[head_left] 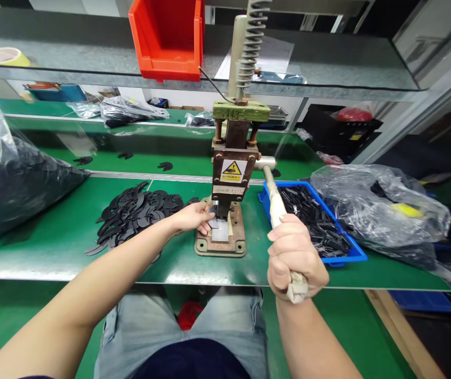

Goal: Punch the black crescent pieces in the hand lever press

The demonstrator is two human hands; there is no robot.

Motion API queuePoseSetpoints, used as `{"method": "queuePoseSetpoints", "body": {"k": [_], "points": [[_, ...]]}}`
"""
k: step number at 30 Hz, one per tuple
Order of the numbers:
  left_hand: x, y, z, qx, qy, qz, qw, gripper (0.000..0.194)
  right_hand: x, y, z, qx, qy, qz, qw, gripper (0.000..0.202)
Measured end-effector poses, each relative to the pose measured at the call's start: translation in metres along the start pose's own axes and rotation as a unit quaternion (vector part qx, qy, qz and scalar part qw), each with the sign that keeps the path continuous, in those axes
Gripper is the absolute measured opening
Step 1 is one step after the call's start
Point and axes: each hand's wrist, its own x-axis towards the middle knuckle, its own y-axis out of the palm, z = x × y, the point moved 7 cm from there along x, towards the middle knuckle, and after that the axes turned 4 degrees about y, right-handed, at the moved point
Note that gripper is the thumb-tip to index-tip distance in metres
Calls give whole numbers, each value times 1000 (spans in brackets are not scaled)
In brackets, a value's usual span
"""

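A hand press (231, 158) with a yellow warning label and a spring on top stands on the green bench. My right hand (295, 255) is wrapped round its tape-covered lever (276, 202). At the foot of the press, my left hand (194, 217) pinches a dark flat piece (212, 223) under the ram, beside a bright metal plate (220, 231). The fingers partly hide this piece. Left of the press lies a heap of curved black pieces (138, 210). To its right, a blue tray (349, 253) holds many slim black parts (312, 218).
A red bin (170, 39) and a roll of yellow tape (4, 56) sit on the shelf above. Large clear plastic bags (20, 173) stand at the left and, with dark contents, at the right (383, 200). A few curved pieces (165, 166) lie behind the heap.
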Motion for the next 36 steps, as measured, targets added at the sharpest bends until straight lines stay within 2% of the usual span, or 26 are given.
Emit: {"method": "queuePoseSetpoints", "body": {"k": [5, 10, 16, 19, 21, 24, 26, 28, 29, 31, 34, 36], "points": [[5, 5, -1, 23, -46, -16, 999, 37, 0, 1, 0, 33, -7, -41, 999, 25], [8, 7, -5, 84, -77, -28, 993, 26, 1, 2, 0, 43, -8, -55, 998, 27], [7, 16, -11, 103, -69, -24, 992, 23, 5, 1, 1, 31, -15, -30, 999, 23], [1, 16, -17, 92, -36, -50, 994, 21, 7, 0, 2, 28, -23, -19, 999, 20], [-7, 12, -24, 71, 0, -31, 997, 21, 8, 0, 3, 28, -26, -17, 999, 19], [-36, -13, -44, 72, 91, 7, 993, 23, 8, 0, 3, 29, -28, -10, 999, 20], [-68, -45, -54, 131, 146, -28, 980, 28, 7, 0, 1, 31, -30, -18, 999, 23], [-107, -78, -53, 237, 169, -103, 951, 29, 6, 2, -3, 33, -22, -36, 999, 28], [-127, -90, -49, 302, 173, -135, 928, 27, 5, 2, -5, 37, -26, -53, 998, 31], [-165, -100, -30, 422, 176, -168, 873, 23, 4, 3, -8, 51, -43, -95, 993, 40], [-205, -93, 14, 530, 165, -195, 808, 28, 1, 4, -13, 76, -78, -152, 982, 53], [-223, -84, 43, 557, 156, -232, 782, 40, 1, 4, -17, 83, -87, -168, 978, 59]]}}
